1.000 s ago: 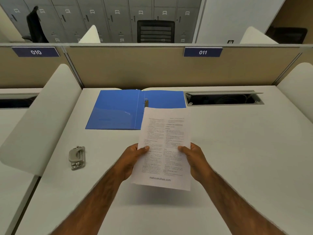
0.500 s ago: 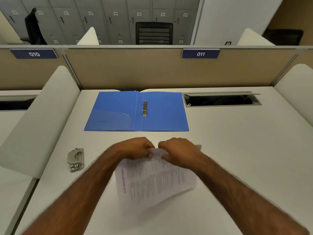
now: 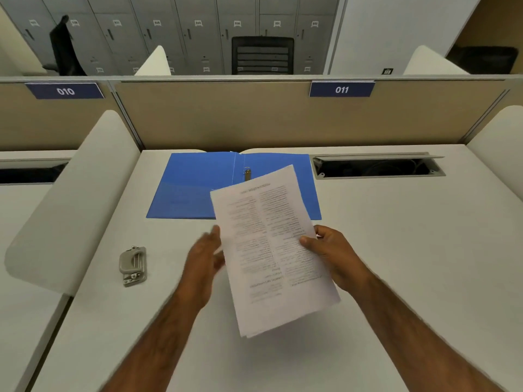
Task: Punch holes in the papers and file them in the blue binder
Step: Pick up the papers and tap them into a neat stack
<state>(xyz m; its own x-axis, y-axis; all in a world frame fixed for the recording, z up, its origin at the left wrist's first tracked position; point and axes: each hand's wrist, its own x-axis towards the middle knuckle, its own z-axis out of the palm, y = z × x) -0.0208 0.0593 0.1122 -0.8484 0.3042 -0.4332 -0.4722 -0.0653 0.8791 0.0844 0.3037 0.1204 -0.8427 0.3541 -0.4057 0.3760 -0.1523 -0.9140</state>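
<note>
The right hand (image 3: 335,254) pinches the papers (image 3: 271,250) by their right edge, thumb on top, and holds the stack tilted above the bench (image 3: 410,250). The left hand (image 3: 203,257) is blurred but open, its fingers straight at the stack's left edge; contact cannot be told. Held by one edge, the sheets could fan out of line, and the holes would then land unevenly. The hole punch (image 3: 132,265) lies untouched to the left of the left hand. Beyond both hands the blue binder (image 3: 195,188) lies open, its rings (image 3: 247,174) just past the papers' far edge.
</note>
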